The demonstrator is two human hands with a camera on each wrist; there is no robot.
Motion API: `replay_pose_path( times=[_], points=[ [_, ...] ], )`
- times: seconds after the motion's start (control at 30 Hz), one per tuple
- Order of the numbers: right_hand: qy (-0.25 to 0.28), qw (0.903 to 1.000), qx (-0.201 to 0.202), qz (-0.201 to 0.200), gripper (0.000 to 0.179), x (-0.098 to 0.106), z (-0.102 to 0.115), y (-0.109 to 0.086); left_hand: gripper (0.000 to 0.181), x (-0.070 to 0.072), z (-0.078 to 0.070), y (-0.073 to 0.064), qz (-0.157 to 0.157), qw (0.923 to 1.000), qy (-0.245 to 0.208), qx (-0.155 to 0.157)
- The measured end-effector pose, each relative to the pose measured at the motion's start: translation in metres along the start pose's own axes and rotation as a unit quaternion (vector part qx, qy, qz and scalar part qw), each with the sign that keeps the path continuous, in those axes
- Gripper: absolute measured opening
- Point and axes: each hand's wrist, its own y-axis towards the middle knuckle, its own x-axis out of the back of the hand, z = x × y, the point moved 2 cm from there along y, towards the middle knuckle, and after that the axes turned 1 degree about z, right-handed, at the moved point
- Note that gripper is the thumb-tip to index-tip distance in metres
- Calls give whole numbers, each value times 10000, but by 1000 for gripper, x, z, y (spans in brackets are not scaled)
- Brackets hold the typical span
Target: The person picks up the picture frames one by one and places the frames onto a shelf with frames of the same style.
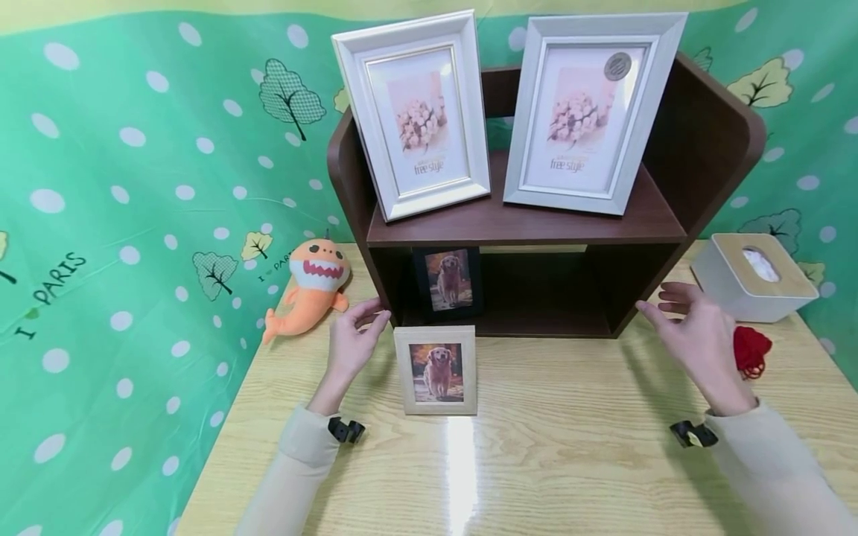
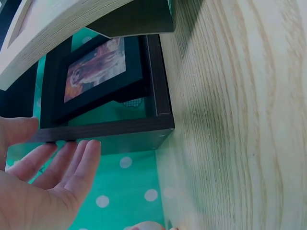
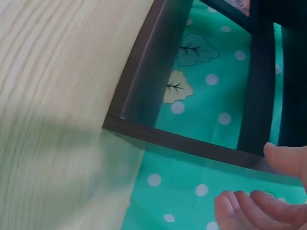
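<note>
In the head view a dark brown two-tier shelf (image 1: 523, 229) stands on the table. My left hand (image 1: 355, 339) is at its lower left front edge. The left wrist view shows those fingertips (image 2: 91, 148) against the outer side of the left panel, thumb near its front edge. On the other side, my right hand (image 1: 700, 342) has its thumb at the right panel's front edge (image 3: 192, 148), its other fingers spread outside the panel. A black photo frame (image 1: 447, 279) with a dog picture stands inside the lower tier. Just in front of the shelf is a light wooden photo frame (image 1: 436, 407).
Two large white frames, one left (image 1: 479, 134) and one right (image 1: 516, 167), lean on the upper tier. An orange shark plush (image 1: 308, 316) lies at left. At right are a tissue box (image 1: 731, 286) and red yarn (image 1: 751, 348). A green dotted cloth (image 1: 154, 298) hangs behind.
</note>
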Motion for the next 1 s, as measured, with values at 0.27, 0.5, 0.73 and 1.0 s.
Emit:
replay_pose_path(
  times=[0.27,0.5,0.73,1.0],
  points=[
    [230,9994,193,-155,47,-9,-1,4,25,6,26,0,-36,9999,65,130],
    [115,9983,426,-383,33,-12,1,6,30,11,32,-16,707,9906,-815,835],
    [65,9975,525,-472,29,-11,6,7,42,22,31,-28,1485,9761,-944,1274],
    [35,9985,422,-345,33,-10,8,8,54,22,34,-41,2359,9593,-750,1357]
  ],
)
